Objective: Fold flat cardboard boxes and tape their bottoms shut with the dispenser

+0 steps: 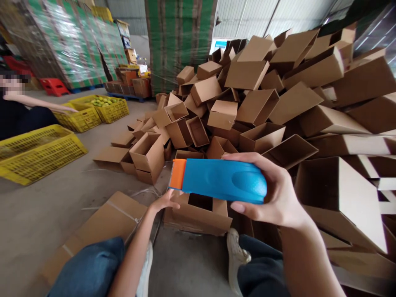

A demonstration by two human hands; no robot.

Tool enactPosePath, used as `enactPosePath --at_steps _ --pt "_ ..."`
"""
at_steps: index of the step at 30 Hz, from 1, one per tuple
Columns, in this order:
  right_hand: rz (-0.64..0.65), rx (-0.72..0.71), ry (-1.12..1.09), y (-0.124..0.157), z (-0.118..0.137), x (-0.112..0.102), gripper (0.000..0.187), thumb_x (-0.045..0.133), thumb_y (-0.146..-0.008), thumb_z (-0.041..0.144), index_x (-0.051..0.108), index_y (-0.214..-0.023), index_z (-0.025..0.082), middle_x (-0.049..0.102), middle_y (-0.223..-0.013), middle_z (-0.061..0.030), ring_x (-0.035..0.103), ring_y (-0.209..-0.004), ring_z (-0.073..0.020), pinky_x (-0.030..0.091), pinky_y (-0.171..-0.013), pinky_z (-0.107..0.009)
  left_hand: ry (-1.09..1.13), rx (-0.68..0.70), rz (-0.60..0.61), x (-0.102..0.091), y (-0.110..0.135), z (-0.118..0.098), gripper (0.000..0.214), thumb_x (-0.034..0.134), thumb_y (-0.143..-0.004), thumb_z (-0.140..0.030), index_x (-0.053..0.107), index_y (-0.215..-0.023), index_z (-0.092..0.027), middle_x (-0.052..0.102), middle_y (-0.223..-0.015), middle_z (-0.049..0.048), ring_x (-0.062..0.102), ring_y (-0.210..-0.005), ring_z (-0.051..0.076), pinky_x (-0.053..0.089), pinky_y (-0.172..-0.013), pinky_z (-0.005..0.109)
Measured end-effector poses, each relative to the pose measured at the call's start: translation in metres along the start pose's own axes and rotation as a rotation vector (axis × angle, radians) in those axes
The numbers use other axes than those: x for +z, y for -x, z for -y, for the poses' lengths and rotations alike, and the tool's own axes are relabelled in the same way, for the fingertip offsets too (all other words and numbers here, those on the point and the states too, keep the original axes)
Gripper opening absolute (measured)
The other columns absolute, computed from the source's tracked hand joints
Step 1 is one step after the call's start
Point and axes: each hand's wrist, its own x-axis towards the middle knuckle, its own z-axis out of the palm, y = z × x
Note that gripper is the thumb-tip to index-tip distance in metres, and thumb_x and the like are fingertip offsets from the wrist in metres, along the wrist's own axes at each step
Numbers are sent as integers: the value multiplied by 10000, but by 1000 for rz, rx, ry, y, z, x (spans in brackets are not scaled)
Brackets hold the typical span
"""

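My right hand (275, 194) is wrapped round a blue tape dispenser (222, 180) with an orange end, held level in front of me. My left hand (165, 202) reaches down to the near left edge of an open brown cardboard box (199, 214) on the floor between my feet; its fingers rest on the box rim, partly hidden behind the dispenser. A bundle of flat cardboard (105, 225) tied with strapping lies on the floor by my left knee.
A large heap of open brown boxes (278, 103) fills the right and middle. Yellow plastic crates (37, 152) stand at left, one with green fruit (103, 101). Another person (18, 107) sits at far left. Wrapped pallet stacks (179, 37) rise behind.
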Motion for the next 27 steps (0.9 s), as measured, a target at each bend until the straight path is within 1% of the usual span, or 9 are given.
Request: enactPosePath --at_steps 1,3,6,9,14,18,23,25,27 --pt "3 -5 -7 -3 -1 2 614 852 -665 409 640 -1222 261 677 -1187 -62 659 -1029 -270 578 -801 -350 -36 -1 2 2 1 0 1056 931 -531 -428 448 -1457 -268 494 -1490 113 370 -1424 379 301 -1163 505" --pt "11 -13 -24 -9 -2 8 613 847 -670 431 641 -1214 238 685 -1153 -71 669 -986 -262 578 -771 -343 -97 -12 -41 6 1 -1 1108 944 -498 -401 428 -1469 -269 453 -1521 118 339 -1438 384 261 -1184 512" --pt "18 -21 -67 -20 -2 19 615 837 -674 456 639 -1202 212 681 -1149 -83 671 -974 -260 575 -763 -348 -107 -7 -105 8 -1 -1 1041 919 -549 -408 434 -1459 -260 452 -1516 133 354 -1429 377 273 -1180 510" --pt "40 -36 -120 -33 -1 32 626 836 -669 462 632 -1203 205 670 -1172 -84 665 -994 -258 569 -779 -353 -110 -14 -110 8 -1 -1 1000 897 -588 -417 426 -1456 -264 455 -1510 127 382 -1415 360 304 -1168 492" --pt "62 -55 -216 -55 0 59 621 841 -658 473 635 -1178 205 668 -1164 -73 658 -1004 -249 566 -809 -358 -117 3 -135 10 -2 2 980 894 -585 -413 437 -1441 -278 397 -1560 94 306 -1463 344 253 -1196 473" --pt "102 -35 -267 -72 -1 81 637 835 -668 484 614 -1197 207 664 -1172 -71 656 -997 -243 560 -827 -369 -88 16 -202 14 -3 7 910 901 -566 -391 502 -1376 -266 422 -1541 108 315 -1458 350 221 -1200 488" --pt "185 -92 -311 -91 -2 102 644 815 -694 501 594 -1224 210 629 -1260 -81 628 -1085 -259 533 -901 -389 -48 72 -239 16 -6 16 687 895 -584 -354 601 -1197 -259 435 -1531 105 336 -1450 324 182 -1202 476" --pt "208 -102 -301 -96 -2 108 650 806 -699 514 591 -1232 211 624 -1269 -86 617 -1111 -269 523 -920 -401 -16 75 -267 18 -8 23 647 888 -591 -354 618 -1171 -259 490 -1480 94 364 -1431 320 194 -1195 468" --pt "213 -99 -296 -99 -1 111 657 801 -699 521 589 -1237 208 622 -1272 -90 613 -1120 -273 519 -924 -406 37 67 -305 20 -9 32 709 887 -581 -368 603 -1221 -259 577 -1355 80 440 -1372 309 226 -1181 456"
